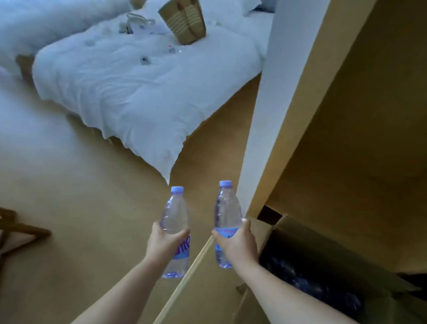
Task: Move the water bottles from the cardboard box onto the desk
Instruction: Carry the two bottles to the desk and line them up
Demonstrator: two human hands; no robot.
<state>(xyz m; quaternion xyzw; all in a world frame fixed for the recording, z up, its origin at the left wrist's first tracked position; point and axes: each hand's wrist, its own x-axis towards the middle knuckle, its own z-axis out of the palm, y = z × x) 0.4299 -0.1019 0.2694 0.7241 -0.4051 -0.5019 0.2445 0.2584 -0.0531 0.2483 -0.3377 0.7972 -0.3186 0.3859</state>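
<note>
Two water bottles were held upright in the lower middle of the frame, side by side and apart. The left bottle [175, 232] was gripped around its middle by the left hand [165, 241], fingers curled across the label. The right bottle [227, 224] was clasped at its label by the right hand [237, 243], thumb wrapped over the front. Both forearms were stretched forward from the bottom edge. The open cardboard box [315, 274] sat at lower right, dark inside. A white bed [132, 92] filled the upper left.
</note>
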